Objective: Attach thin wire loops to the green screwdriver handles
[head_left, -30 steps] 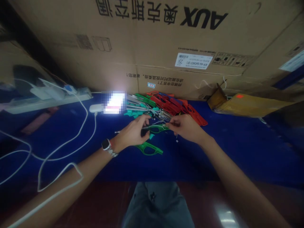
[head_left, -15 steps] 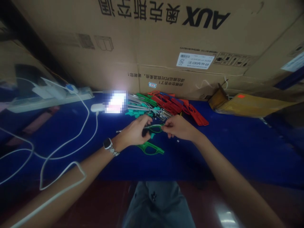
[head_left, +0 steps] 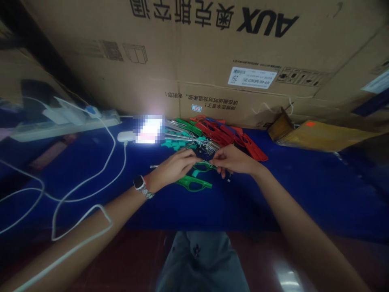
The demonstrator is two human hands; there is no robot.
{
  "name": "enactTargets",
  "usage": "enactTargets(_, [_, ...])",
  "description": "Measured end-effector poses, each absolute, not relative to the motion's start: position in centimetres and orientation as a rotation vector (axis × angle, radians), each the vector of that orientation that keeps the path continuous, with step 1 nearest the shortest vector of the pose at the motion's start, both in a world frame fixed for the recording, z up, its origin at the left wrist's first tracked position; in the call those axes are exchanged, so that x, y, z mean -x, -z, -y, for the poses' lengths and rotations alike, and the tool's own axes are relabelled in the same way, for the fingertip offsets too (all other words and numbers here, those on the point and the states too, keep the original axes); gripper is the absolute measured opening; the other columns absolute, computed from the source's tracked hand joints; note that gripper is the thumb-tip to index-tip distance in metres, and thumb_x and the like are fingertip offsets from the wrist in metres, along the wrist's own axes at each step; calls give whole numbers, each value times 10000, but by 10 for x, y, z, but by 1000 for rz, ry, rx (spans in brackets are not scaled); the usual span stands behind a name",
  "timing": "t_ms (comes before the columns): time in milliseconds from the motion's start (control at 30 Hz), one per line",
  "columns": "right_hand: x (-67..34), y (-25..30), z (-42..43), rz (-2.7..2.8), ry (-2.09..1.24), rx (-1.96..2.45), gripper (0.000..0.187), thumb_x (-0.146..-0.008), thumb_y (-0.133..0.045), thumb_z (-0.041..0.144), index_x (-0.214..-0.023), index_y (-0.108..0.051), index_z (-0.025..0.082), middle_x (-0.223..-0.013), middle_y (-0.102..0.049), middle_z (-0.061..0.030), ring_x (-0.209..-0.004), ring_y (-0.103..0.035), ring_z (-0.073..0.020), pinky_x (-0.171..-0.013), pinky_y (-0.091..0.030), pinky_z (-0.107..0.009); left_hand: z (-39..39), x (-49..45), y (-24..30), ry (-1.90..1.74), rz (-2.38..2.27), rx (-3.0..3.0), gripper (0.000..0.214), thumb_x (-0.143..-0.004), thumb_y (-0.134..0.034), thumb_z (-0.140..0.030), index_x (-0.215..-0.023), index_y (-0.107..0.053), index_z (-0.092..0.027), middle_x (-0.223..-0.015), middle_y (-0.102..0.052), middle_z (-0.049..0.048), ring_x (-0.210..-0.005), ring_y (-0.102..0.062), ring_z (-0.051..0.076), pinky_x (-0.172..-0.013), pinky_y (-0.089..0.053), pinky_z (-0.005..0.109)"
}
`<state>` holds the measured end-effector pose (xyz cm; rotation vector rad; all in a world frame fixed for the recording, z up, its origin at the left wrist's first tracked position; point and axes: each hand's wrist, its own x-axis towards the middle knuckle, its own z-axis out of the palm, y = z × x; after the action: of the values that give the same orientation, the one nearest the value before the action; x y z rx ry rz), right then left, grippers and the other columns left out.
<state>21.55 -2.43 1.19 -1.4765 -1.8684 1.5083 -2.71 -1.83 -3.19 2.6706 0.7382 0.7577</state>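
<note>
My left hand [head_left: 173, 168] is closed on a green plastic handle piece [head_left: 203, 166] just above the blue table cover [head_left: 304, 194]. My right hand [head_left: 232, 159] pinches the same piece's right end, where thin white string shows. A second green handle [head_left: 194, 184] lies flat on the cloth just below my hands. A thin metal rod [head_left: 156, 166] sticks out to the left of my left hand. Behind my hands lies a pile of teal, green and red handles [head_left: 209, 134] with metal rods.
A large AUX cardboard box [head_left: 212, 61] stands along the back of the table. White cables [head_left: 91, 182] and a power strip [head_left: 60, 125] lie at the left. A bright blurred screen [head_left: 148, 129] glows beside the pile. A yellow-brown package [head_left: 319, 136] sits at the right.
Both hands shifted slightly upward and together around the green piece; my left hand's fingers have stretched further right along it. The loose green handle now shows more fully below.
</note>
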Motion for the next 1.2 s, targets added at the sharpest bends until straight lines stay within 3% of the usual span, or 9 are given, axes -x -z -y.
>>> enactTargets(167, [-218,-8,32,1830,-1453,1461,202,-773,-745,322,-718,-645,155,-549,-632,21,-427,-598,-98,-342,-414,-170,18,26,33,-748,-752,-2690,318,-997,-423,-139,-1194,-666,-198,-1039,-619,82,-998,-589,206,-887,-524,380])
enactTargets(367, [-216,-4,34,1875,-1457,1337,229,-811,-701,384,-801,-660,159,-625,-629,23,-460,-570,-75,-355,-412,-159,19,26,33,-668,-759,-2782,402,-997,-416,-128,-1353,-573,-230,-1055,-602,80,-1016,-561,227,-911,-504,424])
enactTargets(800, [-233,0,34,1868,-1373,1399,220,-857,-646,381,-864,-632,161,-643,-578,36,-454,-517,-69,-359,-388,-172,18,26,35,-695,-763,-2767,283,-1030,-422,-194,-1210,-641,-204,-1063,-610,76,-1017,-572,219,-889,-512,397])
enactTargets(1033, [-225,-6,33,1903,-1392,1276,303,-835,-677,454,-828,-617,157,-606,-560,43,-475,-495,-61,-416,-364,-181,18,26,37,-628,-818,-2816,361,-1040,-408,-219,-1378,-531,-197,-1090,-594,86,-1067,-566,235,-968,-487,423])
enactTargets(1200, [-230,-4,31,1853,-1378,1311,352,-810,-694,503,-858,-631,160,-586,-548,47,-465,-477,-70,-407,-342,-199,17,27,39,-650,-807,-2811,314,-1054,-389,-249,-1303,-576,-212,-1093,-606,74,-1042,-569,224,-973,-478,417])
